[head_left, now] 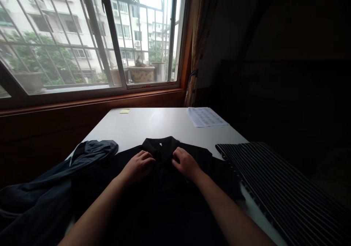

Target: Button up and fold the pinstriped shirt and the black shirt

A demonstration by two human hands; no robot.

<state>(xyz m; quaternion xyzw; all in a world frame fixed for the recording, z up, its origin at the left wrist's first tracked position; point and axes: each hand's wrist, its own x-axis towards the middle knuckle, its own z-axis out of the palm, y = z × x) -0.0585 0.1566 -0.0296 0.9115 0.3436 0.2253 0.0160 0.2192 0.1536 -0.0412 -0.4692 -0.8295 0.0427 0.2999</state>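
Observation:
A black polo shirt [164,198] lies spread face up on the white table, its collar [160,142] toward the window. At the left collar tip, my left hand [139,165] has its fingers bent and closed on the fabric. My right hand [186,162] pinches the opposite collar tip between thumb and fingers. A small light label shows inside the neck. Much of the shirt's lower part is too dark to make out, and my forearms cover some of it.
The white table [164,123] bears a yellow sticky note [124,111] at its far left and printed sheets [207,117] at its far right. Bunched blue-grey clothing [55,187] lies left; a dark striped cloth [276,180] lies right. A barred window [131,37] stands beyond.

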